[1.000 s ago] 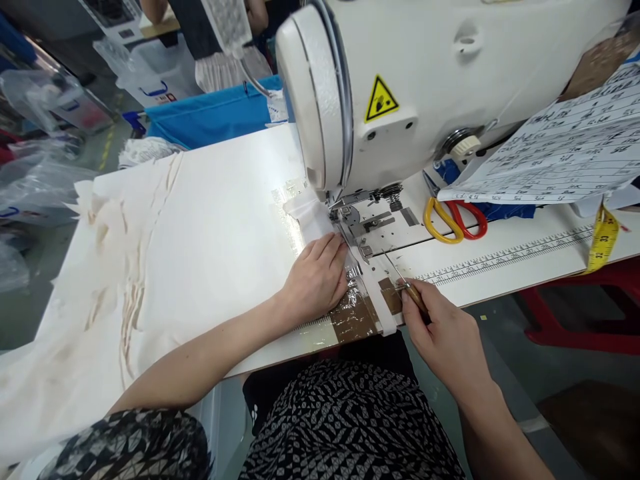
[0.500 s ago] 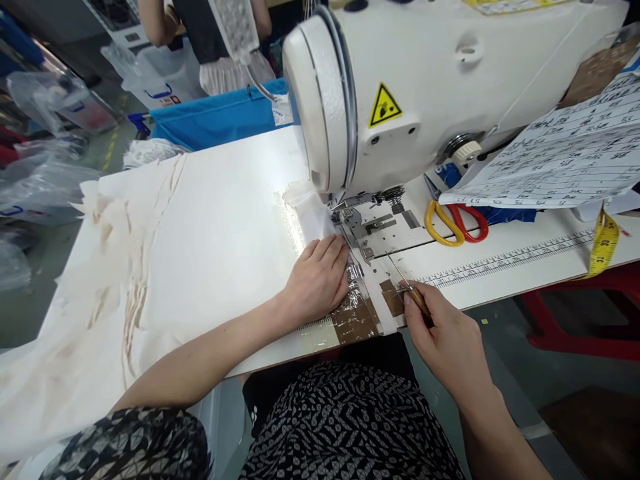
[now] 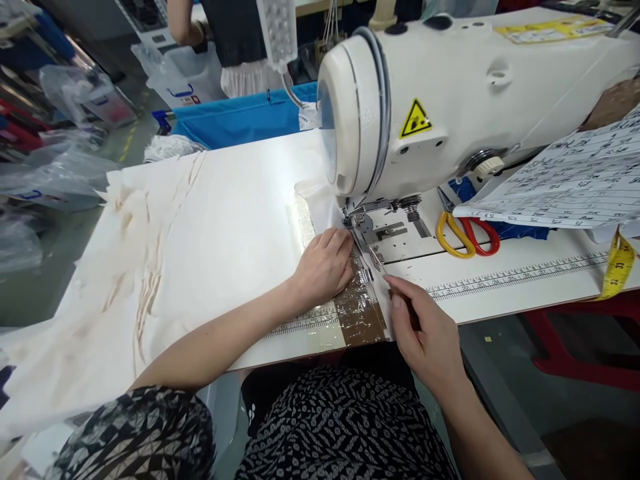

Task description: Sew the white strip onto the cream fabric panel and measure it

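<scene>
Head view. The left hand [image 3: 324,265] lies palm down beside the presser foot [image 3: 350,219] of the sewing machine [image 3: 450,87], its fingers close together and slightly bent over the near end of the white fabric piece [image 3: 320,203]. I judge that this placement steadies the material close to the needle area; whether the fingertips also pinch it, I cannot tell, since their undersides are hidden.

The right hand [image 3: 425,327] is closed around the handle of a slender metal-shafted tool [image 3: 376,259]. The shaft slants away from the index finger toward the metal fittings in front of the presser foot, above or against the pale strip [image 3: 384,308]; I cannot tell whether its tip touches. The grip leaves the shaft exposed, presumably for fine control where fingers would be too broad.

The fabric piece extends beyond the left hand, beside the presser foot, and the strip runs toward the table's near edge, just beside glossy brown tape [image 3: 360,307]. That tape probably gives the material a smooth surface to slide over.

To the right, scissors [image 3: 441,233] rest with both handle loops toward the operator, apparently for easy pickup. A printed scale [image 3: 520,268] follows the edge of the table [image 3: 475,300], where lengths could be checked. Rumpled pale cloth [image 3: 120,267] spreads at the left, well apart from the needle area.
</scene>
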`<state>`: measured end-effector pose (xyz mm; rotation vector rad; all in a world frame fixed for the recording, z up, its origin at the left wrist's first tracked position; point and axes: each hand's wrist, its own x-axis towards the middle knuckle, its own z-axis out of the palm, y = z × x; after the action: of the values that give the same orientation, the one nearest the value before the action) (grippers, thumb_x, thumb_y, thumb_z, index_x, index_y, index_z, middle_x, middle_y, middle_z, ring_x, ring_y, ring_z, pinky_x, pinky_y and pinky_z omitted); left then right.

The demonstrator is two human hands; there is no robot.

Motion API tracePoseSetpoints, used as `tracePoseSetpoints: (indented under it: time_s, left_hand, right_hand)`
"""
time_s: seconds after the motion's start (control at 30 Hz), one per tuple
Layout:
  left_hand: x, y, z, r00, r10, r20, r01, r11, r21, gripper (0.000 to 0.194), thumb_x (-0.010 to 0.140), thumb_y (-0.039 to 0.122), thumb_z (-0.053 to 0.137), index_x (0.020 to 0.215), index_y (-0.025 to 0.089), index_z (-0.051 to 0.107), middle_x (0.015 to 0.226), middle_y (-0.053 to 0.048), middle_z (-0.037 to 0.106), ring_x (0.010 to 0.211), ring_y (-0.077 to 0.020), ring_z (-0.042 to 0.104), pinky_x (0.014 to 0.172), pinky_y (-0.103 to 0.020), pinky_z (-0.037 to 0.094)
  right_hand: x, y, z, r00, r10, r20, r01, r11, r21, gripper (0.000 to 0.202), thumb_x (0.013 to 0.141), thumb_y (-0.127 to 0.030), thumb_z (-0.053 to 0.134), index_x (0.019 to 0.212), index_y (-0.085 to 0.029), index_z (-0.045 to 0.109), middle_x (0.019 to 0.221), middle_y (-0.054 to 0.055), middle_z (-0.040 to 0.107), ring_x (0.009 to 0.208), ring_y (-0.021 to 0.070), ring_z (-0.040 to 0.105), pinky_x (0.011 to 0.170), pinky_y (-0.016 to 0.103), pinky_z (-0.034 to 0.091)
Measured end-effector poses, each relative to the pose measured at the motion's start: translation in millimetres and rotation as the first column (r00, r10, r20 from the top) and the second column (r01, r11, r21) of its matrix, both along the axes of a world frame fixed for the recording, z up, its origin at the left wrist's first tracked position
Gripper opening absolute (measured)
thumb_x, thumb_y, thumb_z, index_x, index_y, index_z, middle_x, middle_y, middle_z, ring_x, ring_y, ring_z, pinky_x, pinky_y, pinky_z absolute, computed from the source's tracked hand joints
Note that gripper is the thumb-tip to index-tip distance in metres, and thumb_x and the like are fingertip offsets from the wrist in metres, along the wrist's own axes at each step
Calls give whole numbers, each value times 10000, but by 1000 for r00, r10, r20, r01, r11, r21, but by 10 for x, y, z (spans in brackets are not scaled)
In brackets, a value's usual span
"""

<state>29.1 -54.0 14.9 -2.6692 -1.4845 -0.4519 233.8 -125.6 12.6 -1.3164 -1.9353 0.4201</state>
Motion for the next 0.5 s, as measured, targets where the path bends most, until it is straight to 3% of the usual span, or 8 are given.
tracePoseSetpoints:
  time_s: [0.17, 0.33, 0.5]
  left_hand:
    - [-18, 58, -32, 999, 2, 49, -1, 1000, -12, 411, 955, 198, 382, 1285, 9, 538, 1280, -190, 574, 1155, -276, 532, 995, -417, 491]
    - [-40, 60, -49, 999, -18, 45, 17, 1000, 8, 399, 954, 172, 386, 1290, 39, 555, 1320, -185, 580, 1210, -285, 528, 1030, -451, 472]
    - [-38, 58, -53, 999, -11, 36, 10, 1000, 21, 404, 961, 154, 381, 1293, 7, 556, 1320, -188, 586, 1203, -278, 535, 1033, -420, 469]
  right_hand:
    - [-201, 151, -49, 985, 103, 141, -112, 992, 56, 286, 1014, -229, 425, 1210, -138, 613, 894, 69, 647, 701, 152, 609, 588, 243, 462]
    - [-387, 289, -20, 924, 21, 381, -97, 978, 183, 293, 1021, -235, 396, 1124, -142, 654, 900, 57, 677, 593, 128, 576, 451, 225, 350]
    - [-448, 343, 5, 865, -60, 498, -86, 961, 264, 330, 1031, -234, 378, 1142, -125, 669, 928, 68, 694, 551, 125, 572, 438, 230, 350]
